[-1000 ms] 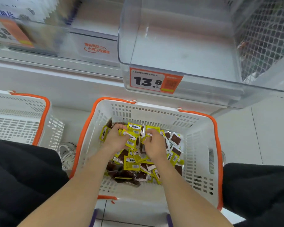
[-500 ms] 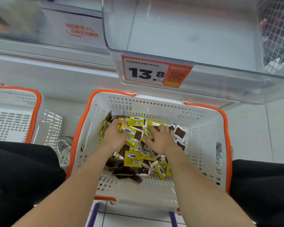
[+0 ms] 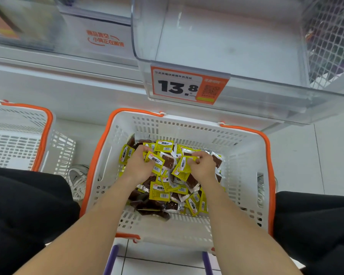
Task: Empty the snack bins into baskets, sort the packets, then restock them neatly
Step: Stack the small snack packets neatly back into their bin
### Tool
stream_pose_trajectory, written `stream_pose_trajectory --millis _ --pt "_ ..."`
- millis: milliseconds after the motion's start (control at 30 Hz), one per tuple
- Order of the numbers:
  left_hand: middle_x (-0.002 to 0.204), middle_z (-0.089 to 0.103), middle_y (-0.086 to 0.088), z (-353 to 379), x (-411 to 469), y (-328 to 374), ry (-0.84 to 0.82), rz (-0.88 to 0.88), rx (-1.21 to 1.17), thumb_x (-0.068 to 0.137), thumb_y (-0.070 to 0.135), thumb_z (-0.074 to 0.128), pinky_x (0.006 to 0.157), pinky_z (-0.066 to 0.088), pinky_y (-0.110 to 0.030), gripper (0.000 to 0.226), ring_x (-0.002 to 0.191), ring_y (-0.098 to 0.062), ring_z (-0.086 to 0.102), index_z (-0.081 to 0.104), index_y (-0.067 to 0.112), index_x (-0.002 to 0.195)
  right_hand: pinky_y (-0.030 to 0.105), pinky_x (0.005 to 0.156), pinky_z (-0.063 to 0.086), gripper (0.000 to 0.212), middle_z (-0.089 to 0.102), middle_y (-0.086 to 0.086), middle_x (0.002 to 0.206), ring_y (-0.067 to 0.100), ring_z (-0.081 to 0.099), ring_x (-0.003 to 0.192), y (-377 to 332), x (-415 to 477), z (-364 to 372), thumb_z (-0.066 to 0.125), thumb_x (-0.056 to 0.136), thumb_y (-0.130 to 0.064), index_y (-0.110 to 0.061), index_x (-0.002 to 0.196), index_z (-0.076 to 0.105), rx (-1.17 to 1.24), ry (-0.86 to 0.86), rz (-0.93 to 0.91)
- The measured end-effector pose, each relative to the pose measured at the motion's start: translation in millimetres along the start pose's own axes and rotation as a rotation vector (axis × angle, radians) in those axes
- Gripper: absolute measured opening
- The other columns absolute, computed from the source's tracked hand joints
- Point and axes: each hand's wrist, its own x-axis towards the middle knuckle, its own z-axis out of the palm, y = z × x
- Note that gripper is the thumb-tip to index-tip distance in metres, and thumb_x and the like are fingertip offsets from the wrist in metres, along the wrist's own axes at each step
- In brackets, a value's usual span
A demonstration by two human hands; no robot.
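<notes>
Yellow-and-brown foil snack packets (image 3: 163, 192) lie heaped in the white slotted plastic basket with an orange rim (image 3: 244, 155). My left hand (image 3: 139, 165) and right hand (image 3: 204, 167) each clutch a few, hiding those beneath; their small print is unreadable.

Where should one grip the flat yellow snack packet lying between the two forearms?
Probably pinch the flat yellow foil snack packet by its near crimped edge, from above: it lies face up atop the packet pile, and that edge looks uncovered.
</notes>
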Motion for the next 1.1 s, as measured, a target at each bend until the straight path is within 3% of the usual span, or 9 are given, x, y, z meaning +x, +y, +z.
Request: stream_pose_trajectory --millis 133,233,367,533,700,800,900,1000,1100 --pt "0.092 0.054 -0.006 4 1 -1 -0.041 -0.025 -0.007 0.101 0.001 0.055 0.076 0.066 -0.040 0.029 0.066 -0.017 0.054 0.052 0.022 0.120 0.032 0.076 0.054 0.048 0.064 0.008 0.111 0.027 0.065 0.100 9 0 3 0.086 0.084 -0.027 -0.015 0.124 0.063 -0.109 -0.153 0.067" --pt "0.096 0.057 -0.009 5 -1 0 -0.068 -0.021 -0.009 0.101 -0.001 0.052 0.078 0.066 -0.041 0.032 0.066 -0.018 0.052 0.051 0.025 0.119 0.033 0.091 0.051 0.070 0.054 0.014 0.144 0.032 0.061 0.121 7 -4 18 0.075 0.080 -0.038 -0.021 0.145 0.056 -0.304 -0.282 0.007" --pt "0.104 0.070 -0.014 2 -2 0 -0.079 -0.021 -0.027 0.099 0.002 0.053 0.077 0.063 -0.059 0.046 0.079 -0.037 0.073 0.051 0.043 0.121 0.049 0.106 0.048 0.073 0.043 0.013 0.148 0.039 0.041 0.140 -11 -13 16 0.078 0.076 -0.029 -0.031 0.145 0.054 -0.506 -0.340 -0.050" --pt "0.111 0.065 0.000 -1 -6 7 -0.046 -0.032 -0.067 0.103 0.005 0.050 0.086 0.059 -0.060 0.041 0.088 -0.030 0.067 0.049 0.039 0.125 0.038 0.081 0.055 0.039 0.062 -0.001 0.119 0.025 0.064 0.107 -16 -12 3 0.083 0.078 -0.009 -0.023 0.104 0.057 -0.337 -0.341 -0.140" --pt "0.116 0.069 -0.006 -6 -13 26 0.058 -0.079 -0.222 0.096 -0.005 0.043 0.087 0.060 -0.054 0.051 0.092 -0.029 0.069 0.056 0.034 0.126 0.043 0.082 0.064 0.056 0.067 0.015 0.127 0.030 0.076 0.102 -42 -18 -21 0.080 0.088 0.002 -0.021 0.133 0.056 0.560 -0.393 0.133" --pt "0.116 0.074 -0.009 -6 -21 47 -0.006 -0.075 -0.390 0.094 -0.004 0.050 0.091 0.062 -0.051 0.041 0.104 -0.032 0.073 0.061 0.022 0.124 0.040 0.085 0.062 0.040 0.076 0.006 0.115 0.024 0.076 0.103 -73 -36 -20 0.075 0.092 -0.001 -0.020 0.125 0.062 0.433 -0.457 0.025" --pt "0.108 0.073 -0.017 -9 -42 76 -0.035 -0.086 -0.586 0.092 0.001 0.045 0.072 0.062 -0.037 0.034 0.095 -0.032 0.071 0.064 0.014 0.117 0.045 0.071 0.056 0.033 0.070 0.006 0.096 0.021 0.069 0.076 -99 -62 -13 0.071 0.085 -0.007 -0.015 0.115 0.061 0.215 -0.407 -0.075" --pt "0.119 0.067 -0.018 -14 -63 92 -0.028 -0.003 -0.495 0.069 0.021 0.050 0.088 0.053 -0.047 0.042 0.109 -0.036 0.065 0.067 0.024 0.107 0.031 0.063 0.053 0.044 0.061 0.008 0.105 0.014 0.062 0.077 -121 -87 -22 0.065 0.092 -0.008 -0.012 0.126 0.038 0.115 -0.413 -0.123" --pt "0.111 0.066 -0.007 -22 -84 108 -0.051 0.084 -0.342 0.077 0.036 0.051 0.095 0.049 -0.049 0.024 0.108 -0.029 0.062 0.060 0.031 0.099 0.024 0.052 0.042 0.062 0.059 0.006 0.099 0.012 0.055 0.067 -137 -102 -40 0.058 0.096 0.000 -0.023 0.138 0.019 0.105 -0.452 -0.185"
